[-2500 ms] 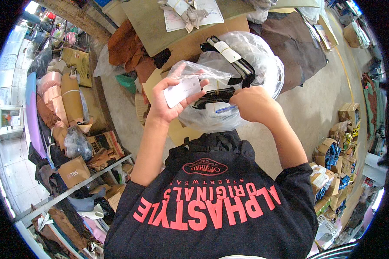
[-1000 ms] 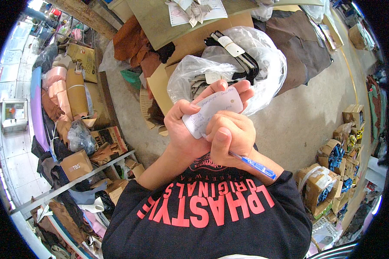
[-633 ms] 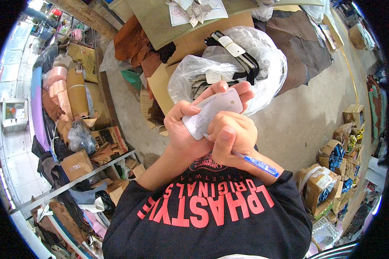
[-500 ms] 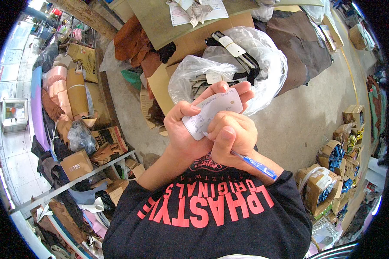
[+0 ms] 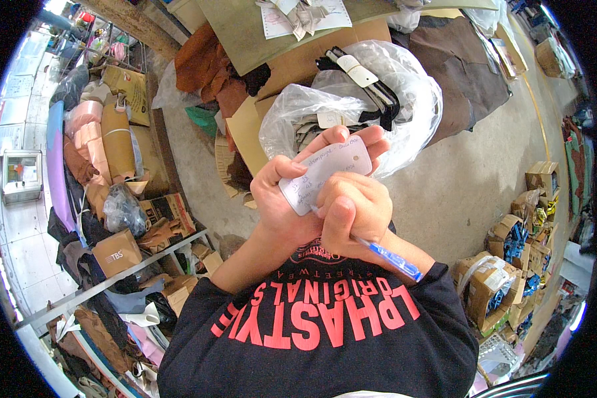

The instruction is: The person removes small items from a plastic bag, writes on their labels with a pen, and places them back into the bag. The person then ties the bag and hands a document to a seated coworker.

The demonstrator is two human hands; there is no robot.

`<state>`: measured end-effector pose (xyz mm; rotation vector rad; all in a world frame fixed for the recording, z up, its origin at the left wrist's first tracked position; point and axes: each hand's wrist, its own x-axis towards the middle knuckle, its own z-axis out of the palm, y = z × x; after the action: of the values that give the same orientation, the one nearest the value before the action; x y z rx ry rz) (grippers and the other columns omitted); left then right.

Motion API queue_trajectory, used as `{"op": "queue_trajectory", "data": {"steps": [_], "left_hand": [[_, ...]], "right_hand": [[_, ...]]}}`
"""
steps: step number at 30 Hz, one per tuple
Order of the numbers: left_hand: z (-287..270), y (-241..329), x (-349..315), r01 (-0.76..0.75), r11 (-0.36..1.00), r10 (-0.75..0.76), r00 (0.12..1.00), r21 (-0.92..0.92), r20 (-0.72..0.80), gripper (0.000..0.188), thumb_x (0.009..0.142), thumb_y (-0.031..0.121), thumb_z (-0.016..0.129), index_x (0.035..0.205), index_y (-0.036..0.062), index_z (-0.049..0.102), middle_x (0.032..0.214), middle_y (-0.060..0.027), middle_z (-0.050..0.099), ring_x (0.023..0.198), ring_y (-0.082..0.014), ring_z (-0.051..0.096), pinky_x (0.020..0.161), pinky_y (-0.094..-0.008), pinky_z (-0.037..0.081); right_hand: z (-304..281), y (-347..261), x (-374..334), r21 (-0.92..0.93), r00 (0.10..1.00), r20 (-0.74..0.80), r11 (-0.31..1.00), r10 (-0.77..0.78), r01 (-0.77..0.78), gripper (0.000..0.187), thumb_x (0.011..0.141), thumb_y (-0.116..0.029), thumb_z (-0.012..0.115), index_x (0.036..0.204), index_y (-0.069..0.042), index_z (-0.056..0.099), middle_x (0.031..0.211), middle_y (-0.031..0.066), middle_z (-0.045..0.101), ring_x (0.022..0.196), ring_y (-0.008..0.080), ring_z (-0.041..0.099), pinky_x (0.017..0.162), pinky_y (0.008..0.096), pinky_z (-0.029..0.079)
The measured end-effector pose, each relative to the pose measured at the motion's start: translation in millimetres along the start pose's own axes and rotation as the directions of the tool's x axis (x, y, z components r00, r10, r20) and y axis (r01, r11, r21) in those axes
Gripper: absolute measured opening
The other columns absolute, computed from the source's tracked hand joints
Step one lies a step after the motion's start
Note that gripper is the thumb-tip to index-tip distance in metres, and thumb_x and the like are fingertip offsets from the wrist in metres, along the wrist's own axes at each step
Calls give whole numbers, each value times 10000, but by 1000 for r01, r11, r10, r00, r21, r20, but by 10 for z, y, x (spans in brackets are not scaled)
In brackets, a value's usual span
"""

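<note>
A white card tag (image 5: 330, 164) with rounded corners, a punched hole and handwriting lies across the palm of my left hand (image 5: 282, 199). The left thumb presses on its near edge while the fingers support it from behind. My right hand (image 5: 355, 205) is closed around a blue pen (image 5: 395, 261), whose rear end sticks out toward my sleeve. The pen's tip is down at the lower part of the tag, mostly hidden by my fingers. Beyond my hands, a clear plastic bag (image 5: 414, 106) holds dark strips with a white tag (image 5: 358, 71) banded onto them.
A greenish table (image 5: 239, 40) with papers stands at the far side. Brown leather pieces (image 5: 202, 63) and dark hides (image 5: 458, 73) lie about it. Rolls and cartons (image 5: 117, 253) crowd a metal rack on the left. Open cardboard boxes (image 5: 487, 288) stand on the right.
My right hand has shifted slightly left and down over the tag, and the pen's rear end has dipped a little. The left hand still holds the tag in nearly the same place.
</note>
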<state>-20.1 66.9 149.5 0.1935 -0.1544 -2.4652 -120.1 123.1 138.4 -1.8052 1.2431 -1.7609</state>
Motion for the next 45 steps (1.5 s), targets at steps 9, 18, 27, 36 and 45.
{"op": "queue_trajectory", "data": {"steps": [9,18,27,36,45], "left_hand": [[-31,5,2,9,1000,-9,1000,-15,10,608,693,287,529,1246,35,540,1534,-309,447,1465,-460,400,1263,-505,281],[-54,-13,-24,-6,1000,6,1000,-17,-9,616,691,279,522,1253,28,557,1533,-308,449,1456,-473,404,1261,-502,285],[-254,221,-158,-162,986,159,985,-41,-67,678,709,222,540,1338,-28,579,1542,-309,440,1463,-477,386,1247,-626,247],[-537,536,-292,-309,950,311,939,40,-146,697,709,211,578,1367,-17,569,1548,-262,455,1497,-417,356,1257,-630,225],[-655,455,-334,-344,939,340,903,33,-264,668,714,178,560,1351,-23,552,1537,-276,453,1473,-439,375,1252,-617,251]], "right_hand": [[-18,-16,-21,44,999,23,998,39,-40,268,960,-40,515,705,-58,431,622,96,432,518,319,491,507,428,409],[-33,17,-39,38,998,49,999,31,-33,309,1023,-102,465,716,-64,450,623,100,458,515,317,503,507,422,423],[-322,60,-13,254,914,-306,948,266,-191,609,1144,-443,243,716,-61,449,561,106,495,474,165,392,481,315,328],[-615,416,-196,333,789,-244,813,563,-478,661,1089,-603,275,866,-45,551,642,48,502,500,126,453,455,268,342],[-437,1325,-592,-335,701,431,822,569,-461,387,1144,-344,375,1018,-40,579,688,64,597,614,170,631,619,358,509]]}}
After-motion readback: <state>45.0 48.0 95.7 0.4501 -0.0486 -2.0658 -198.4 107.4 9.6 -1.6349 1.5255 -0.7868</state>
